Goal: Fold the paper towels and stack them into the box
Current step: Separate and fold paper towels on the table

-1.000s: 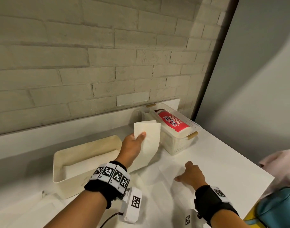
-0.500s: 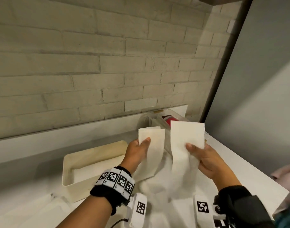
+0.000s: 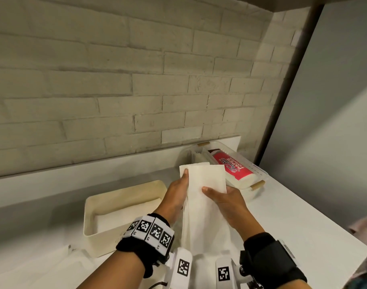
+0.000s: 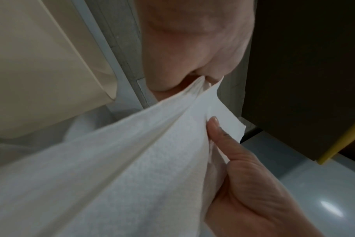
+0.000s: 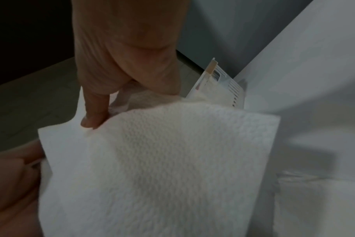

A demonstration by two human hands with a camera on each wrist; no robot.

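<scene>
Counter [image 3: 303, 222], white, across lower frame; no change noted. Box [image 3: 90, 213], cream, left of centre, already holding folded towels; unchanged.

Towel [image 3: 205, 197] held upright at centre frame, above counter, lower end trailing down between the wrists. Half a second ago: two separate panels side by side, a gap between. A second ago: one panel raised, other end flat on counter. Now: right panel brought over left, top edges nearly flush, a sliver of the rear layer showing at upper left. Fold closed lengthwise, judged not yet creased.

Left hand [image 3: 176, 197] gripping the left edge, thumb on front near top corner. Right hand [image 3: 226, 200] pinching the right edge, thumb across front; moved inward toward the left since half a second ago.

Assessment: one fold essentially done; pressing, possibly a second fold, then transfer to box outstanding. Slight edge mismatch noted.
</scene>
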